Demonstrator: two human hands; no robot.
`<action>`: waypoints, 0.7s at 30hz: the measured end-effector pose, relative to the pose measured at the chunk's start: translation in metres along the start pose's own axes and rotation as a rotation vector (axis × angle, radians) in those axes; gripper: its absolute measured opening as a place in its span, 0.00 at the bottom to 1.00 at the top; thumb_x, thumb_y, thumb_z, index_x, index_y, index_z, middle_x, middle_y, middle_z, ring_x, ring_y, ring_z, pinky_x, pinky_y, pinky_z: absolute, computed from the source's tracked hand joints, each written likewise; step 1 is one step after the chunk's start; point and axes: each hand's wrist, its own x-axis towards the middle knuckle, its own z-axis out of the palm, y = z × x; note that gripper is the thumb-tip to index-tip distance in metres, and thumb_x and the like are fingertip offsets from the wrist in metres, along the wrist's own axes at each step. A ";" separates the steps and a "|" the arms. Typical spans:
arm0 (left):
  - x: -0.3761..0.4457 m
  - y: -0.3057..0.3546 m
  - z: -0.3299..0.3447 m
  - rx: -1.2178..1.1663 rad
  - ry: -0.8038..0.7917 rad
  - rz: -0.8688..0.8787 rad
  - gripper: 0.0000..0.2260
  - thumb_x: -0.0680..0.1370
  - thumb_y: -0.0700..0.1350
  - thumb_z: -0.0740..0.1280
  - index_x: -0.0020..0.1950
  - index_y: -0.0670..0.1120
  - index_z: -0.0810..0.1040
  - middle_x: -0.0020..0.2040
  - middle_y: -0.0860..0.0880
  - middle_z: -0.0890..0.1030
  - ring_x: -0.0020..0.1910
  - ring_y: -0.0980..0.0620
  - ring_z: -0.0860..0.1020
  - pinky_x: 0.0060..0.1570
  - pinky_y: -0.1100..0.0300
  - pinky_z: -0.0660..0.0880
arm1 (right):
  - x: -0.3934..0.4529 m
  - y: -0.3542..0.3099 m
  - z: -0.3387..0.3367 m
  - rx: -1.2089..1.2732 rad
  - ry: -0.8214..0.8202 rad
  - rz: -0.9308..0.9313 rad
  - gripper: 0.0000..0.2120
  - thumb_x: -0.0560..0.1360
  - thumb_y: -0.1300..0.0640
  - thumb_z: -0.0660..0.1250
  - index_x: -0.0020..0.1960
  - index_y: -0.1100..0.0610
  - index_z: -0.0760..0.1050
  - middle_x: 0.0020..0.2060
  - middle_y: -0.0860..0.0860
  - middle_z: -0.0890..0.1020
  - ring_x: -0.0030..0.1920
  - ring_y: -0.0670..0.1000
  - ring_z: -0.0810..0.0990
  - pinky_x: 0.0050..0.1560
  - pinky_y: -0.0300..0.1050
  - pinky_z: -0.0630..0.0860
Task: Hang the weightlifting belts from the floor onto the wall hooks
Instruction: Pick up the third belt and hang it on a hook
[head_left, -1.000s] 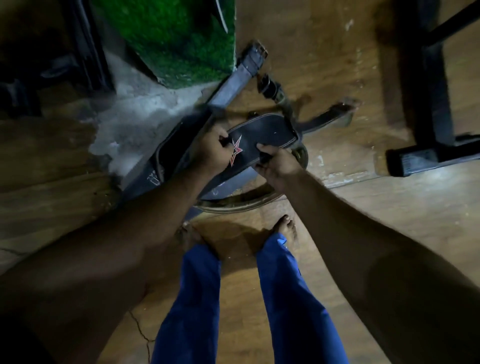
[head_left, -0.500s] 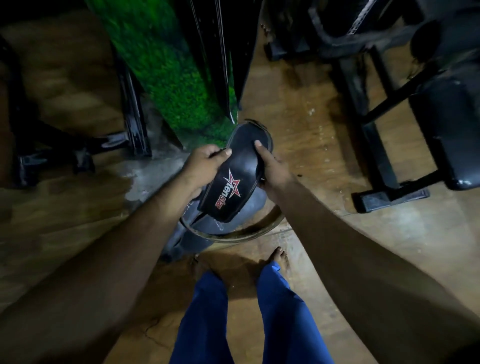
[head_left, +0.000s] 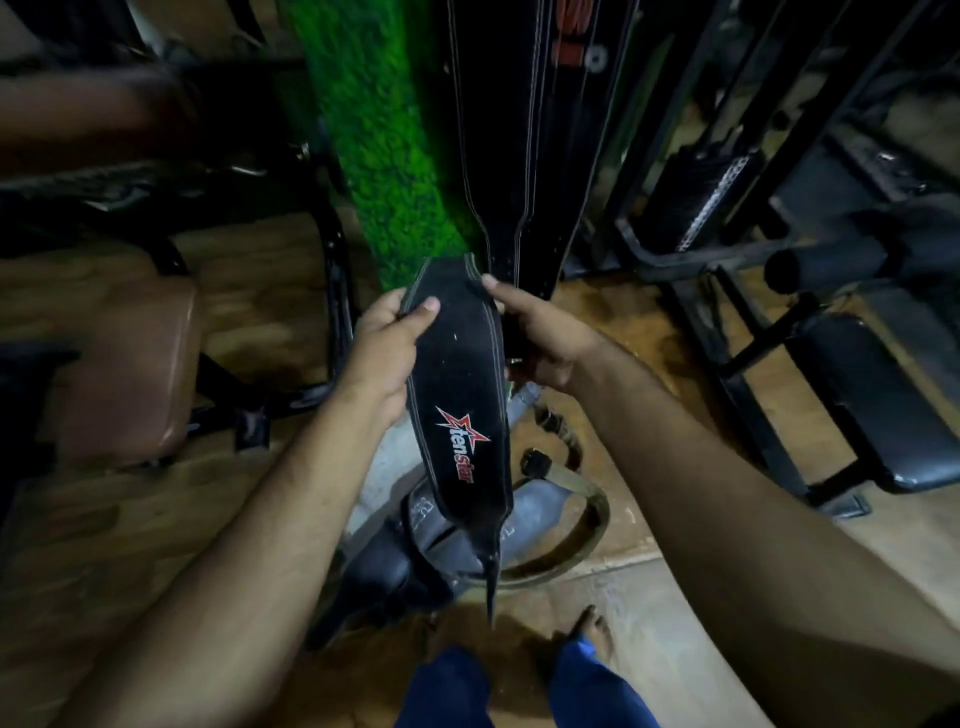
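Note:
A black weightlifting belt (head_left: 460, 395) with a red star logo hangs lengthwise in front of me, its narrow end pointing down at my feet. My left hand (head_left: 387, 343) grips its upper left edge, thumb on top. My right hand (head_left: 540, 338) holds the upper right edge. Below it, more belts (head_left: 540, 506) lie in a heap on the wooden floor, one grey and one olive with a loop. Black belts (head_left: 524, 130) hang down the wall above my hands, next to a strip of green turf (head_left: 379, 135). No hook shows.
A brown padded seat on a black frame (head_left: 135, 358) stands at the left. Black gym benches and a machine frame (head_left: 841, 332) fill the right. My bare feet and blue trousers (head_left: 519, 686) are at the bottom, close to the belt heap.
I have lifted the star-logo belt off the floor heap and raised it toward the wall. My view has tilted up, so the hanging belts now show.

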 end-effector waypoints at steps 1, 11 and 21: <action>-0.007 0.007 0.000 0.033 -0.032 0.040 0.07 0.81 0.36 0.64 0.50 0.47 0.78 0.39 0.53 0.86 0.37 0.56 0.84 0.38 0.61 0.80 | -0.001 -0.012 0.005 0.009 0.046 -0.025 0.17 0.76 0.38 0.68 0.45 0.52 0.83 0.43 0.51 0.85 0.38 0.49 0.83 0.41 0.45 0.80; -0.021 0.069 -0.038 -0.055 -0.186 -0.162 0.29 0.72 0.61 0.73 0.67 0.45 0.79 0.64 0.43 0.82 0.63 0.43 0.80 0.67 0.43 0.73 | -0.037 -0.071 0.068 -0.207 0.016 -0.232 0.12 0.79 0.61 0.69 0.37 0.59 0.74 0.23 0.47 0.71 0.22 0.45 0.67 0.21 0.35 0.63; -0.016 0.118 -0.019 0.141 -0.052 0.115 0.08 0.80 0.46 0.68 0.46 0.44 0.83 0.48 0.44 0.86 0.48 0.52 0.83 0.56 0.53 0.76 | -0.052 -0.110 0.083 -0.078 0.104 -0.170 0.17 0.77 0.42 0.70 0.44 0.56 0.79 0.35 0.52 0.82 0.36 0.51 0.82 0.49 0.54 0.83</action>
